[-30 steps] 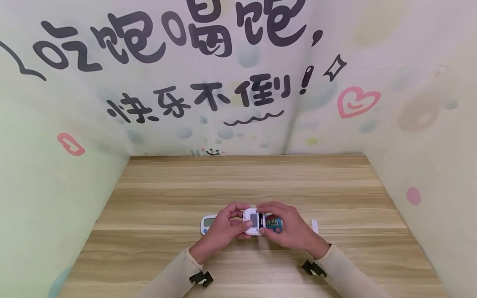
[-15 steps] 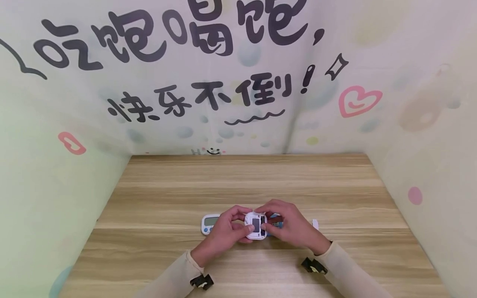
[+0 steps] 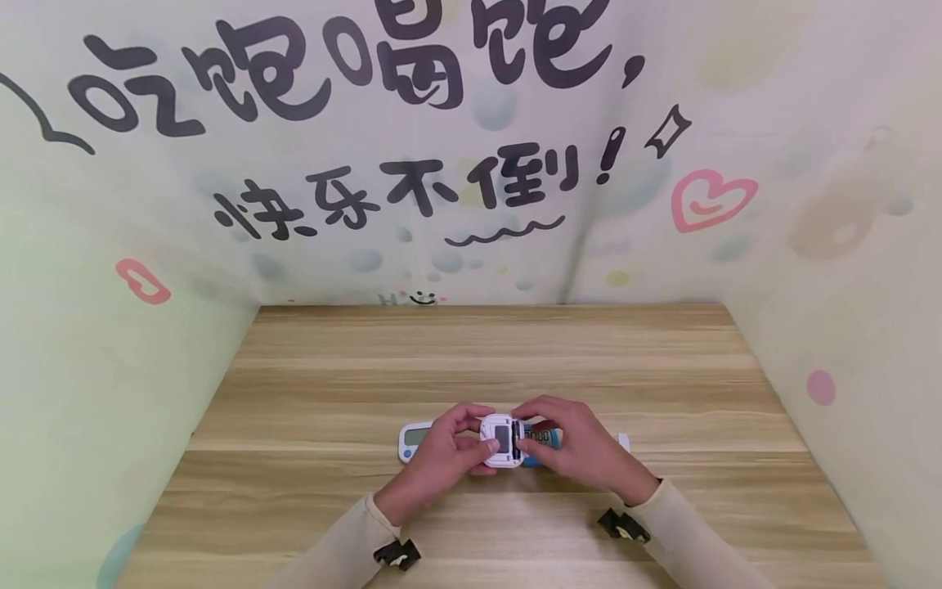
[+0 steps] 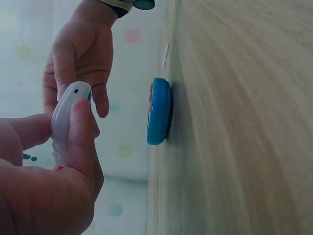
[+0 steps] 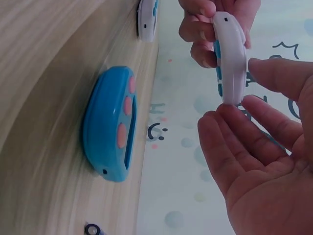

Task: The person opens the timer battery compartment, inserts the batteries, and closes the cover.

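Observation:
A small white digital timer (image 3: 504,438) is held back-up above the table. My left hand (image 3: 449,454) grips its left side, the thumb lying on the back. A dark battery (image 3: 518,442) shows in the slot along its right edge. My right hand (image 3: 581,450) is at that edge, its thumb by the battery. In the right wrist view its fingers (image 5: 232,152) are nearly straight, their tips touching the timer's lower end. Below, a blue timer (image 5: 108,125) lies on the table, partly hidden by my right hand in the head view.
Left of my hands lies another white timer (image 3: 414,440) with blue buttons. A small white piece (image 3: 624,442) shows beyond my right wrist. One small dark round-ended object (image 5: 92,229) sits on the wooden table (image 3: 471,352). Printed walls enclose the back and sides.
The dark battery stood out at the timer's right edge and now lies in the slot. The timer has tilted slightly and shifted a little. Both hands stay in nearly the same place.

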`<action>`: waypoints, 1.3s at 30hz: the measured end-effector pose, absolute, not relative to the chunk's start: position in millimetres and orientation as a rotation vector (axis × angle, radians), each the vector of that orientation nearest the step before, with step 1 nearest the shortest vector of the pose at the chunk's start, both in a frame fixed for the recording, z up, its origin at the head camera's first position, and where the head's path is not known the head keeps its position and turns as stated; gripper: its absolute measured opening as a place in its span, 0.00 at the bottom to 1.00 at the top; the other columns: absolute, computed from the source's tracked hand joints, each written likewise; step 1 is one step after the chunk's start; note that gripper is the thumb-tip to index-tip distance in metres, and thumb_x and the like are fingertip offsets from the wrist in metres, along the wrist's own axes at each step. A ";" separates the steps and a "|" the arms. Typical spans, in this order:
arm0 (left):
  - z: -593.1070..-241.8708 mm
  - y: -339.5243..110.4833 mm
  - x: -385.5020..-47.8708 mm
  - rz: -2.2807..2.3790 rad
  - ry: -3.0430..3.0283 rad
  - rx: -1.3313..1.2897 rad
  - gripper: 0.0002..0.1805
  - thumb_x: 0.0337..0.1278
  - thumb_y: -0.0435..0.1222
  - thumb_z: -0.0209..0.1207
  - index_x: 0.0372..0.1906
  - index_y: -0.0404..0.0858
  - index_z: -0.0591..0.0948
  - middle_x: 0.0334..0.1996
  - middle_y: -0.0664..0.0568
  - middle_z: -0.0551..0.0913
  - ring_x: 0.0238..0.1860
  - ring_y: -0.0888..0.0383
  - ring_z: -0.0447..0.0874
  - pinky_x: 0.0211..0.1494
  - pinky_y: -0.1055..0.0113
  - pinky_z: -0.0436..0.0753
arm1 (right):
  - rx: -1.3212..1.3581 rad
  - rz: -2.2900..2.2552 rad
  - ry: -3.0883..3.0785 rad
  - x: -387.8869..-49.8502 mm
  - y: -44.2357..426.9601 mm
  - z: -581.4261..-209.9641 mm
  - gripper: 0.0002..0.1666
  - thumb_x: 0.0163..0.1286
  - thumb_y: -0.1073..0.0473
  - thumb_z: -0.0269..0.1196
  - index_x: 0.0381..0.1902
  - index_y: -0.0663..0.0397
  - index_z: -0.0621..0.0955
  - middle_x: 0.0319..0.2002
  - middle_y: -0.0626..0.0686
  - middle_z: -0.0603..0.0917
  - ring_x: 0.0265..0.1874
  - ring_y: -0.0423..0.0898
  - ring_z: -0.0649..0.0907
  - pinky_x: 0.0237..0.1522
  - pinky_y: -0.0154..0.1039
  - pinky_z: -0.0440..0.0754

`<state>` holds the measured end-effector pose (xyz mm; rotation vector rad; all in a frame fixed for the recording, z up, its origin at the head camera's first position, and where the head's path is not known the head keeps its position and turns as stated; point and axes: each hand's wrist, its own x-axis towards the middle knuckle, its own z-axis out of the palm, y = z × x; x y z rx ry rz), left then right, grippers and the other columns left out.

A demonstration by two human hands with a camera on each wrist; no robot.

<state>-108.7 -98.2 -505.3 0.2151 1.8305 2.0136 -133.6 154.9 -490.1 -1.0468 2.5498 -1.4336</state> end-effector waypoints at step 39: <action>-508.8 -118.8 -113.9 2.035 1.870 0.133 0.29 0.67 0.27 0.67 0.70 0.33 0.73 0.52 0.40 0.80 0.45 0.53 0.88 0.44 0.57 0.95 | -0.528 -0.905 2.754 -144.2 283.4 -528.3 0.41 0.52 0.38 0.83 0.60 0.48 0.83 0.43 0.45 0.80 0.38 0.42 0.75 0.37 0.32 0.78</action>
